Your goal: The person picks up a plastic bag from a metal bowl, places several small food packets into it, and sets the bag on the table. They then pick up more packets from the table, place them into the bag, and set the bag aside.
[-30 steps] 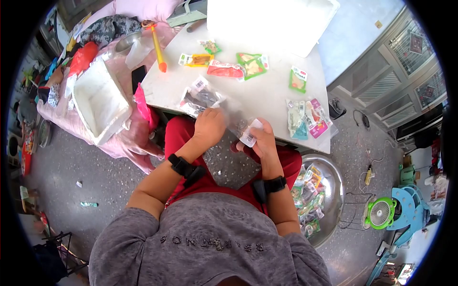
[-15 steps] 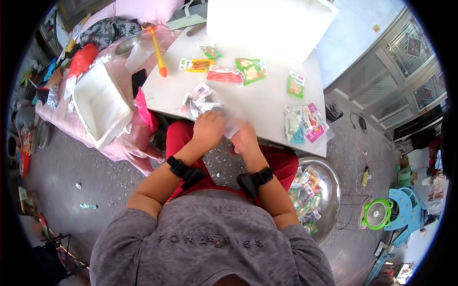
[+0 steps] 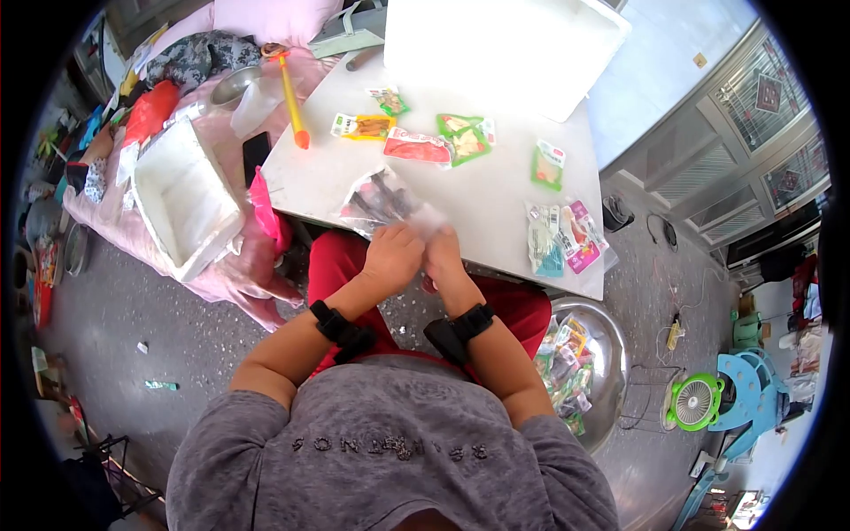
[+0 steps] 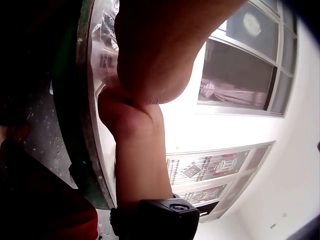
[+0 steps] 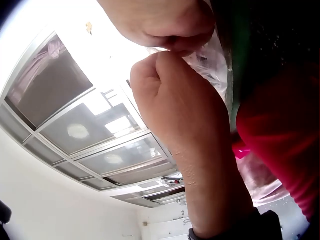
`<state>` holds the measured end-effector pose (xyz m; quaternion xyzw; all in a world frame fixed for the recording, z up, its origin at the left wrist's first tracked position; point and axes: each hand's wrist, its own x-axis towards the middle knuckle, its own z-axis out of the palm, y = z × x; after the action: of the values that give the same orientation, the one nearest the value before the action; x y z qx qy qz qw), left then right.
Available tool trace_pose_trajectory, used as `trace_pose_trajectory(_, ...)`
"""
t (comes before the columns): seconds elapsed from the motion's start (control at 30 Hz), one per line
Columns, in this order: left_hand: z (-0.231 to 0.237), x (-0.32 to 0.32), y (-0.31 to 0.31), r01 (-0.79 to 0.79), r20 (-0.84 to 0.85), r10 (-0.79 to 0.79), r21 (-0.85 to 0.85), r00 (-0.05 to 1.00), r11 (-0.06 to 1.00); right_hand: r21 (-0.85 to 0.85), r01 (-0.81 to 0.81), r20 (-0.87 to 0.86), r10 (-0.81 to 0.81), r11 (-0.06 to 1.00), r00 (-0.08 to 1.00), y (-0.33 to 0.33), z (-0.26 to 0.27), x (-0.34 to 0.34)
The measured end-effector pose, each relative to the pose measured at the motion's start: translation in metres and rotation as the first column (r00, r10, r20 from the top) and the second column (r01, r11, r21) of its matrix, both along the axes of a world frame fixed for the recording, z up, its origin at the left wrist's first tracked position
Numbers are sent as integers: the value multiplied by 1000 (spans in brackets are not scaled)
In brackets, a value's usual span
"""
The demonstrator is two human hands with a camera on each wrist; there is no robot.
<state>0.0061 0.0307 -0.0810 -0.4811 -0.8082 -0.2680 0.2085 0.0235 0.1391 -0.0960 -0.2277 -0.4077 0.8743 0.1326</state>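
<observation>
A clear plastic bag [image 3: 382, 202] with dark, long pieces inside lies at the table's near edge in the head view. My left hand [image 3: 395, 254] grips its near edge with curled fingers. Close beside it, my right hand [image 3: 444, 254] pinches blurred, translucent plastic at the bag's right end. In the left wrist view, the left hand [image 4: 155, 55] hides most of the bag, and the right hand [image 4: 129, 112] meets it. Crinkled film [image 5: 215, 65] shows behind both hands in the right wrist view, where the fingertips are hidden.
Several food packets, among them a red one [image 3: 418, 147] and a green one [image 3: 465, 138], lie farther back on the white table [image 3: 496, 195]. A white foam box [image 3: 505, 53] stands behind. At the right, a metal basin [image 3: 611, 372] holds packets. Left is an empty foam tray [image 3: 181, 199].
My right hand, which held up clear plastic with a white label, has moved left to beside the left hand. The left hand stays at the bag, whose dark contents now lie more spread.
</observation>
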Motion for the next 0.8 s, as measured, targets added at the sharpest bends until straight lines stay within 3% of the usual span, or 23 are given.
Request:
trace_pose_trajectory(0.07,1,-1,-3,8,-1,-8,-1,1000,1000,-57,111,10,-111,992,994,-11,12,-3)
trace_pose_trajectory(0.17,2,1,-8,19,15,-20,17,1000,1000,-57,-154,60,157,986,986,3,5,8)
trace_pose_trajectory(0.27,3,2,-10,45,34,-47,58,998,997,-37,-175,138,178,984,974,8,3,16)
trace_pose_trajectory(0.37,3,3,-5,65,25,-68,120,997,991,-20,-139,49,139,990,989,11,-19,11)
trace_pose_trajectory(0.47,-2,0,-2,89,-4,-89,143,996,986,-80,36,-38,-39,996,998,1,-13,6)
trace_pose_trajectory(0.57,1,-1,-1,97,-2,-98,134,995,986,-130,28,-98,-41,991,994,7,-27,1)
trace_pose_trajectory(0.67,6,12,-6,77,5,-79,138,997,987,-212,-78,-118,54,974,992,14,-6,13)
trace_pose_trajectory(0.8,-16,10,-23,-18,-38,19,30,999,999,-170,-40,-82,26,985,996,31,-13,24)
